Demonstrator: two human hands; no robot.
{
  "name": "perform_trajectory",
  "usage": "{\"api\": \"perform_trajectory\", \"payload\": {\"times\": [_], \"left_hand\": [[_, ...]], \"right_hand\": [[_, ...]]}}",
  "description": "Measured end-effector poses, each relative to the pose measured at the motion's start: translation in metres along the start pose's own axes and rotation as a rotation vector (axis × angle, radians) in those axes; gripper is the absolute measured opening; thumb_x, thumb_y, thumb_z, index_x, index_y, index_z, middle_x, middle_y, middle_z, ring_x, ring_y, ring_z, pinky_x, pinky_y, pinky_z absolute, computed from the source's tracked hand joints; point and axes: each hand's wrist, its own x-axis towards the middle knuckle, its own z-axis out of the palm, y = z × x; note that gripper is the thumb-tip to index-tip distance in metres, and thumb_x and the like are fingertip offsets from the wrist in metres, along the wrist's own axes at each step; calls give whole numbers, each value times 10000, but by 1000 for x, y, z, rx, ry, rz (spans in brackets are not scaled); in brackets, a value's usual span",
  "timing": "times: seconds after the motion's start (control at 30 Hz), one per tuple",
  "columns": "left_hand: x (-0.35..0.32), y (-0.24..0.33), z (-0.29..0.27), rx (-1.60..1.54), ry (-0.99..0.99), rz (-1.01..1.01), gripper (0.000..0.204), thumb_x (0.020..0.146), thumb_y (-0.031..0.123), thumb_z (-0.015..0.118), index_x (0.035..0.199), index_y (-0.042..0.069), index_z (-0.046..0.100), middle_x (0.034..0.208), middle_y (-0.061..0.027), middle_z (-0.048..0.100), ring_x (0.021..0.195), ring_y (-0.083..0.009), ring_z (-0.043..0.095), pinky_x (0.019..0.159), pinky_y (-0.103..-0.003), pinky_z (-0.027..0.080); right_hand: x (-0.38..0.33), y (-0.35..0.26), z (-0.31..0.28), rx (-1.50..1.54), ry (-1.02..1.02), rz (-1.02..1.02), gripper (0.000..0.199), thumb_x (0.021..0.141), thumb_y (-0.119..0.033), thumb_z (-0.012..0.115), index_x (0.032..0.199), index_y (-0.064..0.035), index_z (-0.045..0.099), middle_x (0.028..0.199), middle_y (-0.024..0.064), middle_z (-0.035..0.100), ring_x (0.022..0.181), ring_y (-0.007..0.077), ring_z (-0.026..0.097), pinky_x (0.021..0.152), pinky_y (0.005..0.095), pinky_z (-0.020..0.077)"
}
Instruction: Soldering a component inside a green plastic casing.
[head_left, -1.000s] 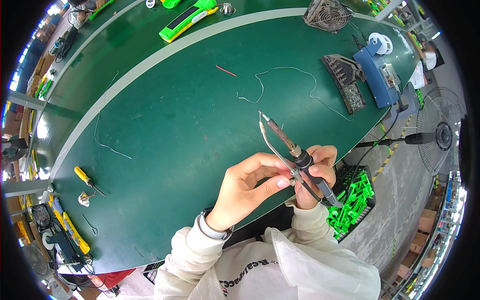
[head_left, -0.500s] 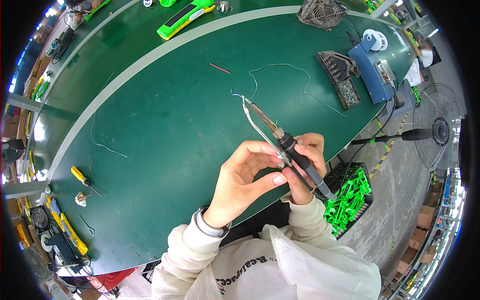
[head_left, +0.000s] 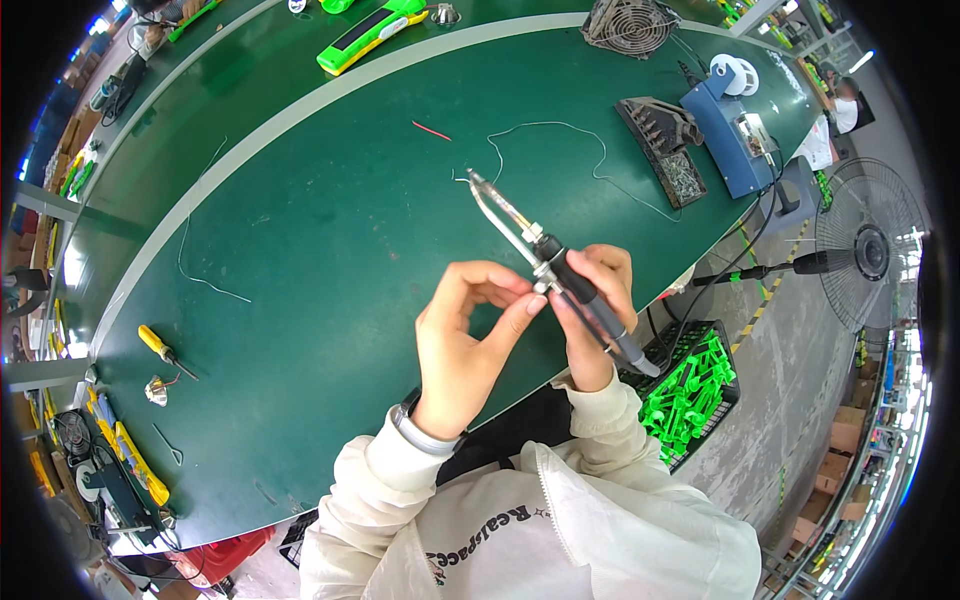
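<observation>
Over the bench my right hand (head_left: 588, 362) grips the black handle of a soldering iron (head_left: 590, 298), whose tip points away from me and to the left. A thin pale feed tube (head_left: 503, 227) runs along the iron toward its tip. My left hand (head_left: 455, 335) pinches the small metal fitting (head_left: 543, 278) that joins the tube to the iron, thumb against fingertips. Past the tip, a thin silvery wire (head_left: 600, 162) lies in a loose curve on the table. A short red wire (head_left: 432, 131) is beside it.
Far right stand a blue soldering station (head_left: 728, 140), a dark iron stand (head_left: 662, 150) and a small fan (head_left: 628, 27). A yellow-handled screwdriver (head_left: 157, 342) lies at left. Below the right table edge is a crate (head_left: 728, 385) of green parts, near a floor fan (head_left: 868, 250).
My left thumb has moved up onto the metal fitting, closing the pinch. The iron and both hands have shifted slightly left and away from me. The whole view has shifted a little.
</observation>
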Motion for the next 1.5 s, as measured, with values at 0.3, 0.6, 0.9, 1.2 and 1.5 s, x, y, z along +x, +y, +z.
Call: {"api": "perform_trajectory", "payload": {"times": [0.3, 0.6, 0.9, 1.2, 1.5], "left_hand": [[16, 4, -15, 801, -67, 800, 302, 641, 20, 645, 943, 17, 651, 858, -64, 586, 728, -195, 575, 632, -301, 478], [23, 26, -9, 1067, -142, 941, 266, 628, 18, 669, 887, -25, 628, 807, -71, 578, 701, -197, 583, 615, -301, 482], [19, 34, 3, 871, -215, 513, 209, 732, 74, 692, 895, -35, 621, 811, -88, 609, 707, -187, 607, 644, -273, 488], [30, -25, 64, -519, -240, -188, 233, 878, 48, 607, 1093, -20, 550, 1062, -136, 635, 1011, -161, 588, 896, -294, 461], [31, -21, 56, -611, -307, -152, 198, 920, 67, 549, 1093, -6, 486, 1048, -145, 646, 948, -169, 622, 820, -286, 492]], "right_hand": [[-2, 5, 1, -73, 14, -53, 413, 693, 64, 712, 1085, -46, 641, 1004, 107, 526, 831, 185, 580, 722, 262, 474], [-5, 3, 4, -24, 72, -34, 382, 700, 47, 716, 1065, -46, 653, 989, 97, 534, 810, 176, 579, 717, 264, 470], [6, -5, 10, 466, 394, 271, 295, 819, -14, 657, 1095, 19, 556, 972, 95, 592, 845, 175, 581, 748, 273, 478], [0, -3, 7, 867, 397, 373, 350, 953, -263, 519, 1199, -17, 473, 1140, 59, 540, 1114, 137, 463, 1011, 327, 310], [-1, -77, -58, -245, 53, 53, 295, 969, -182, 392, 786, -19, 555, 762, 88, 568, 603, 140, 520, 520, 271, 387]]}}
